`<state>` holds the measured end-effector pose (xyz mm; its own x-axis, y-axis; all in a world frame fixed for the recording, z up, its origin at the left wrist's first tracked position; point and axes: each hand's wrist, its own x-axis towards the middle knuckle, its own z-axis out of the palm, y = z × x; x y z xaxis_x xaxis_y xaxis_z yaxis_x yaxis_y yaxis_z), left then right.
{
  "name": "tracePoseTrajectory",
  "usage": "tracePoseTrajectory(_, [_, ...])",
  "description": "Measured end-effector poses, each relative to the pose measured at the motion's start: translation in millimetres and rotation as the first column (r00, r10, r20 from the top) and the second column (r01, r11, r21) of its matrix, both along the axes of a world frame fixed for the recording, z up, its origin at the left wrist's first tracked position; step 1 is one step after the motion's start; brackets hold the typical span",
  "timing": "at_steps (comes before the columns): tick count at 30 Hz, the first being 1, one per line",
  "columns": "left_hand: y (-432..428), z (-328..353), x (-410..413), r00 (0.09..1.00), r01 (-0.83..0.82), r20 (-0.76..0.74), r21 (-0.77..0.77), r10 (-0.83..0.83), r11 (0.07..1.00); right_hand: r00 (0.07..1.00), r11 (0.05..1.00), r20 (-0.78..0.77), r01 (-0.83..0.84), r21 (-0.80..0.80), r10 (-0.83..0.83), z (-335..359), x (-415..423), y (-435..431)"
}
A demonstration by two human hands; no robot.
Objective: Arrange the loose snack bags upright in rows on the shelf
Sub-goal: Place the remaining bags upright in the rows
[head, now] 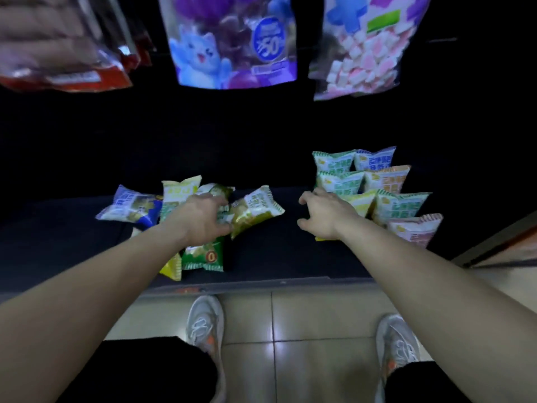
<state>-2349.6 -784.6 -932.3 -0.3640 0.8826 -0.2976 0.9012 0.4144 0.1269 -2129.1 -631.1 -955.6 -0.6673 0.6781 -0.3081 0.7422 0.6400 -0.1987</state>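
Note:
Loose snack bags lie in a heap on the left of the dark shelf (290, 257): a blue bag (130, 206), a pale yellow-green bag (177, 193), a gold bag (255, 209) and a green bag (203, 257). My left hand (203, 218) lies over this heap and pinches the gold bag's near end. On the right, several bags stand upright in rows (386, 184), green, blue and orange ones. My right hand (325, 215) reaches to the front of these rows with its fingers curled on a yellow bag (361, 203).
Large hanging bags fill the top: a red one (64, 53), a purple cat one (232, 42), and a marshmallow one (366, 45). Below the shelf edge are the tiled floor and my two grey shoes (205, 324). A pink bag (415, 231) stands at the row's front right.

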Motion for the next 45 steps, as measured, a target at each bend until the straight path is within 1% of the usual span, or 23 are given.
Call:
tracePoseTrajectory(4, [-12.7,-9.3,-34.9,1.000,-0.024,-0.003,0.045,0.024,0.999,0.999,0.998,0.032,-0.009,-0.058,0.011,-42.7,-39.2,-7.9])
tracePoseTrajectory(7, [-7.1,-20.7,-56.1,0.998,-0.057,0.025,0.048,0.055,0.997,0.999,0.996,0.024,0.029,-0.087,-0.027,-72.9,-66.9,2.4])
tracePoseTrajectory(10, [6.4,-36.7,-69.7,0.995,-0.079,0.059,0.037,0.077,0.996,0.995,0.988,0.006,0.103,-0.113,-0.103,-106.0,-94.0,22.3])
tracePoseTrajectory(13, [15.8,-51.1,-72.6,0.993,-0.070,0.092,0.020,0.067,0.997,0.978,0.968,0.024,0.210,-0.133,-0.209,-135.7,-117.6,40.0])
tracePoseTrajectory(16, [19.9,-61.8,-71.9,0.993,-0.057,0.100,-0.013,0.058,0.998,0.944,0.917,0.037,0.327,-0.230,-0.327,-161.9,-134.8,52.1])
tracePoseTrajectory(18, [22.3,-66.8,-70.8,0.991,-0.065,0.115,-0.024,0.068,0.998,0.919,0.874,-0.001,0.374,-0.310,-0.394,-175.1,-142.8,56.7])
tracePoseTrajectory(19, [23.7,-67.8,-69.1,0.990,-0.066,0.125,-0.025,0.069,0.997,0.902,0.858,-0.044,0.391,-0.333,-0.429,-179.8,-145.8,57.7])
tracePoseTrajectory(21, [25.9,-68.0,-63.6,0.988,-0.051,0.145,-0.025,0.054,0.998,0.873,0.853,-0.136,0.408,-0.326,-0.469,-182.2,-149.0,56.6])
tracePoseTrajectory(26, [31.9,-58.3,-58.9,0.986,-0.052,0.160,-0.010,0.053,0.999,0.876,0.918,-0.286,0.344,-0.195,-0.389,-159.5,-140.4,41.9])
tracePoseTrajectory(30, [41.3,-44.2,-52.7,0.984,-0.077,0.168,0.057,0.067,0.995,0.906,0.970,-0.348,0.237,-0.059,-0.242,-118.5,-116.8,32.0])
tracePoseTrajectory(32, [43.2,-34.2,-43.4,0.985,-0.076,0.164,0.078,0.062,0.994,0.918,0.984,-0.357,0.175,-0.022,-0.171,-90.9,-95.7,29.7])
tracePoseTrajectory(35, [43.5,-19.2,-26.0,0.982,-0.074,0.179,0.110,0.054,0.991,0.927,0.994,-0.359,0.112,-0.008,-0.108,-45.1,-57.9,31.0])
tracePoseTrajectory(38, [42.6,-2.2,0.0,0.969,-0.046,0.249,0.180,0.000,0.983,0.931,0.998,-0.360,0.062,-0.007,-0.060,-0.7,-15.2,33.6])
tracePoseTrajectory(41, [44.0,11.3,29.2,0.946,-0.033,0.319,0.273,-0.059,0.961,0.945,0.999,-0.326,0.045,0.022,-0.035,35.2,25.3,33.5])
tracePoseTrajectory(45, [48.7,21.0,61.1,0.898,-0.015,0.417,0.346,-0.139,0.938,0.952,0.998,-0.303,0.052,0.030,-0.041,58.9,70.2,29.4])
